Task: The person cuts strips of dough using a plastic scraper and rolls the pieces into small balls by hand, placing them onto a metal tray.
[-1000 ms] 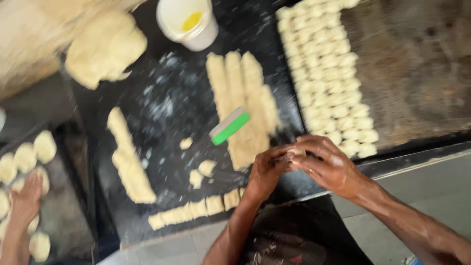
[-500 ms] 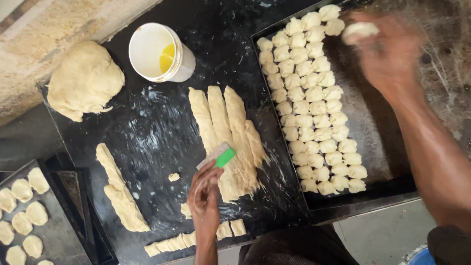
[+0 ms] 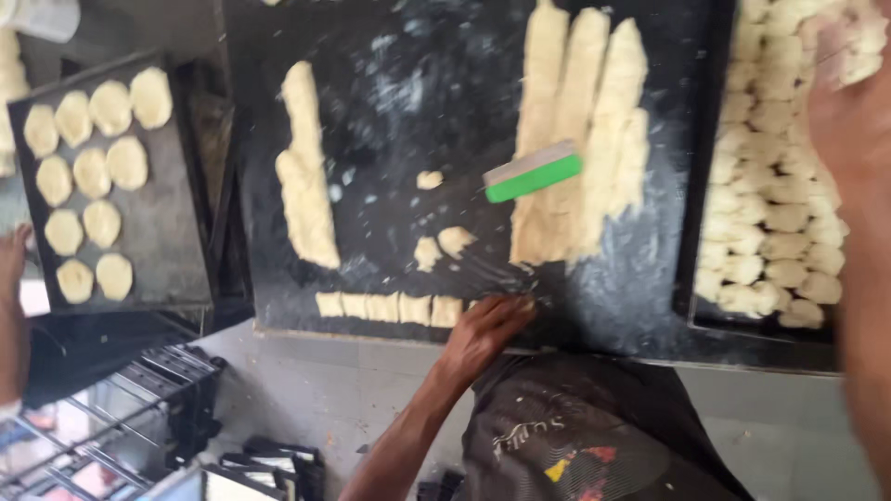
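My left hand (image 3: 487,327) rests at the front edge of the floured black board (image 3: 399,102). Its fingers curl over the right end of a row of small cut dough pieces (image 3: 385,306). Blurred and close to the camera, my right hand (image 3: 849,121) hovers over the dark tray (image 3: 694,186) filled with several shaped dough pieces (image 3: 775,218); what it holds is unclear. A green-handled scraper (image 3: 534,173) lies across the long dough strips (image 3: 580,139) in the middle of the board.
A single dough strip (image 3: 306,186) and loose scraps (image 3: 441,243) lie on the board's left half. At the left is a second tray (image 3: 172,241) with round flat dough discs, with another person's hand (image 3: 14,269) beside it. Below it stands a wire rack (image 3: 102,427).
My left hand has dropped from beside the scraper to the row of cut pieces at the front edge. My right hand stays over the right tray. The view has moved closer and lower.
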